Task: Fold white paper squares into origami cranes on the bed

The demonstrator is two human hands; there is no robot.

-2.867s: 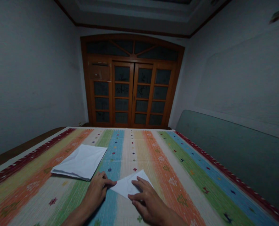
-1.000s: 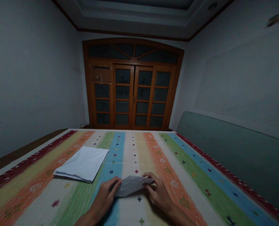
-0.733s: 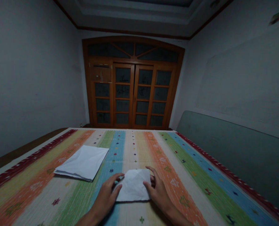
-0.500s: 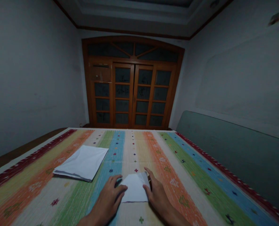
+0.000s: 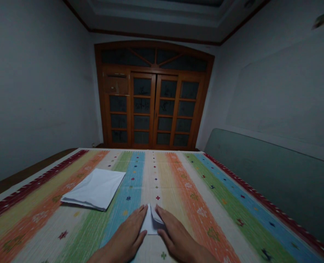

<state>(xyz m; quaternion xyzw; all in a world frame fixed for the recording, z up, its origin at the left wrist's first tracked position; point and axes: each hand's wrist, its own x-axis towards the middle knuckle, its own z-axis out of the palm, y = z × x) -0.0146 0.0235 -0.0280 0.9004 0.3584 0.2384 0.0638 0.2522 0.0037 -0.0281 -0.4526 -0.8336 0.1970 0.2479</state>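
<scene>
A small folded piece of white paper (image 5: 151, 227) lies on the tablecloth in front of me, narrowing to a point at its far end. Along its left edge rests my left hand (image 5: 130, 230), fingers stretched out flat and thumb at the lower left corner. The paper's right side stands up as a flap, bent inward toward the middle. My right hand (image 5: 175, 230) has this flap against its fingers, with the thumb by the lower right corner. Part of the paper is hidden behind that hand.
To the left lies a stack of white paper sheets (image 5: 96, 190). A striped, patterned tablecloth (image 5: 195, 219) covers the table. A greenish panel (image 5: 260, 168) stands along the right side, and wooden doors with glass panes (image 5: 155, 109) are at the far end.
My hands have come closer together. The paper's right side, flat before, is now raised and bent inward by my right hand, making the paper look narrower. The stack stays put.
</scene>
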